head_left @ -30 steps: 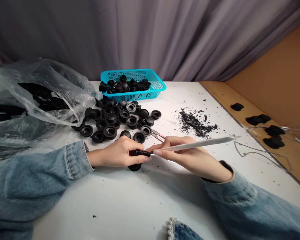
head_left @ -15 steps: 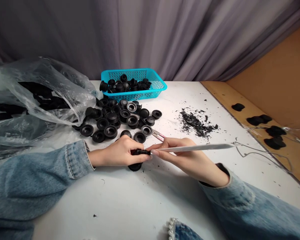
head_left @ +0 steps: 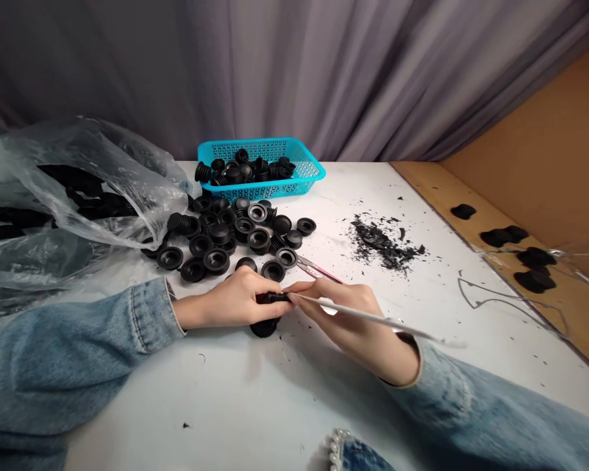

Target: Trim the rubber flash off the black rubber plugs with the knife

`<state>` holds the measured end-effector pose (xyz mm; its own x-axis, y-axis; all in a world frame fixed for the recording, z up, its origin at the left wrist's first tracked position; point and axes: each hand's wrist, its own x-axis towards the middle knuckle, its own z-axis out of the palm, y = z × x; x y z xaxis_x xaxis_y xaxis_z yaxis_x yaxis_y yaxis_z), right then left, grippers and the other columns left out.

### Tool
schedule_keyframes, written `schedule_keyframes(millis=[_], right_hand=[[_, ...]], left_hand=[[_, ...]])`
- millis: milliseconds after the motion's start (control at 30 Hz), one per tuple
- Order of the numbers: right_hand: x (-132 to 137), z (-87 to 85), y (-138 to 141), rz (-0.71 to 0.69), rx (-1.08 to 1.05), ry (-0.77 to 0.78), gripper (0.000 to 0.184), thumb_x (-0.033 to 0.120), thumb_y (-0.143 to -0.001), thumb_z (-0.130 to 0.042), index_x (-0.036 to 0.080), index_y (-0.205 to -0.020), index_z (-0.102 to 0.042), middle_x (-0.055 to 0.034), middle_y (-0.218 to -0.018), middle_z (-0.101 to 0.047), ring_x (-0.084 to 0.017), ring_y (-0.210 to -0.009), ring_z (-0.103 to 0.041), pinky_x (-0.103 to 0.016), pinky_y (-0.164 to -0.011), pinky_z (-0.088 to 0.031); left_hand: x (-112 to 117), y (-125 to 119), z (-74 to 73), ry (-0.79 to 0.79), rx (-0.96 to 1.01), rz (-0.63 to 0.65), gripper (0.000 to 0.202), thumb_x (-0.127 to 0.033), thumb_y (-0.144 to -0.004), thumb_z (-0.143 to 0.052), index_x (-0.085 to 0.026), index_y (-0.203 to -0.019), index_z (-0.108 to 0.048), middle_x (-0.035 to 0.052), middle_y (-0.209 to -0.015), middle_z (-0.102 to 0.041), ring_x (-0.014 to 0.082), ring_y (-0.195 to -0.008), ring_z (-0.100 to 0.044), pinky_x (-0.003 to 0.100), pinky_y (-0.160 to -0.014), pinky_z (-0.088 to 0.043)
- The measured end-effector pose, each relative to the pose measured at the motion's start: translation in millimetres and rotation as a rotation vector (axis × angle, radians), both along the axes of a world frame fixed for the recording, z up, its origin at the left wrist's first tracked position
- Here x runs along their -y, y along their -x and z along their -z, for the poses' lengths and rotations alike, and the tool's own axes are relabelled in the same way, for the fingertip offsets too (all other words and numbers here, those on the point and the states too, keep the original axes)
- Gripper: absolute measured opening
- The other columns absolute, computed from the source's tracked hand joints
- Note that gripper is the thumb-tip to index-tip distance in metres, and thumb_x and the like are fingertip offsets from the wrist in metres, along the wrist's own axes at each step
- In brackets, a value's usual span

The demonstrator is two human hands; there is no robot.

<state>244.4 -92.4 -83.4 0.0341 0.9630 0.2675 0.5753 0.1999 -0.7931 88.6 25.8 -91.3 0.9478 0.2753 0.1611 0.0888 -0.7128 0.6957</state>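
Near the middle of the table my left hand (head_left: 230, 301) is closed around a black ribbed rubber plug (head_left: 275, 297), pinched between thumb and fingers. A black round piece (head_left: 264, 328) shows beneath these fingers; I cannot tell whether it belongs to the same plug. My right hand (head_left: 348, 320) grips a slim, pale grey-handled tool (head_left: 377, 318), whose thin end meets the plug at the left fingertips. Its exact tip is hidden. Just behind the hands lies a loose pile of similar black plugs (head_left: 216, 260), with pink-handled scissors or snips (head_left: 319, 269) beside it.
A blue perforated basket (head_left: 314, 173) holding black plugs stands at the back. Clear plastic bags (head_left: 142, 167) with black pieces fill the left. Black shavings (head_left: 385, 243) lie right of centre. Bent grey wire (head_left: 471, 301) and several black pieces (head_left: 535, 281) lie at far right.
The tool's handle end has swung down towards me, so it slopes now where it lay nearly level. My right hand has shifted slightly left and nearer. The left hand stays almost still.
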Motion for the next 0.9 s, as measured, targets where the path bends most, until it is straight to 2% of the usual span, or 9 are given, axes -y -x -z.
schedule_keyframes(millis=[167,300,533,900], right_hand=[[-2.5,-7.2,-6.5,0.107,-0.239,0.089,0.022,0.034,-0.080,-0.061,0.019,-0.063,-0.059,-0.0079,-0.085,-0.073,-0.020,-0.074,-0.068,-0.031,-0.061,-0.053],[-2.5,-10.7,-7.6,0.073,-0.364,0.118,0.027,0.034,-0.079,-0.063,0.020,-0.059,-0.052,-0.0090,-0.092,-0.073,-0.023,-0.087,-0.068,-0.036,-0.071,-0.053],[-0.2,-15.8,-8.1,-0.007,-0.359,0.177,0.022,0.030,-0.079,-0.064,0.020,-0.061,-0.055,-0.0072,-0.089,-0.073,-0.021,-0.084,-0.069,-0.032,-0.069,-0.054],[-4.3,-17.7,-12.0,0.012,-0.416,0.327,0.027,0.034,-0.075,-0.067,0.020,-0.057,-0.052,-0.0057,-0.088,-0.074,-0.021,-0.082,-0.068,-0.032,-0.068,-0.052]], left_hand=[[-4.3,1.4,-3.1,0.060,-0.008,0.001,0.028,-0.031,-0.084,-0.055,-0.010,-0.068,-0.065,-0.0050,-0.049,-0.043,0.0052,-0.045,-0.034,0.017,-0.043,-0.027],[-5.5,2.4,-4.6,0.077,-0.010,0.035,0.028,-0.032,-0.084,-0.055,-0.010,-0.068,-0.064,-0.0043,-0.051,-0.045,0.0053,-0.046,-0.036,0.016,-0.044,-0.029],[-5.9,2.1,-4.4,0.041,-0.025,0.039,0.031,-0.036,-0.085,-0.054,-0.010,-0.074,-0.069,-0.0013,-0.055,-0.056,0.0063,-0.048,-0.042,0.016,-0.045,-0.031],[-5.9,1.3,-4.6,0.004,-0.008,0.070,0.039,-0.039,-0.085,-0.054,-0.011,-0.059,-0.061,-0.0047,-0.048,-0.041,0.0051,-0.045,-0.035,0.017,-0.043,-0.027]])
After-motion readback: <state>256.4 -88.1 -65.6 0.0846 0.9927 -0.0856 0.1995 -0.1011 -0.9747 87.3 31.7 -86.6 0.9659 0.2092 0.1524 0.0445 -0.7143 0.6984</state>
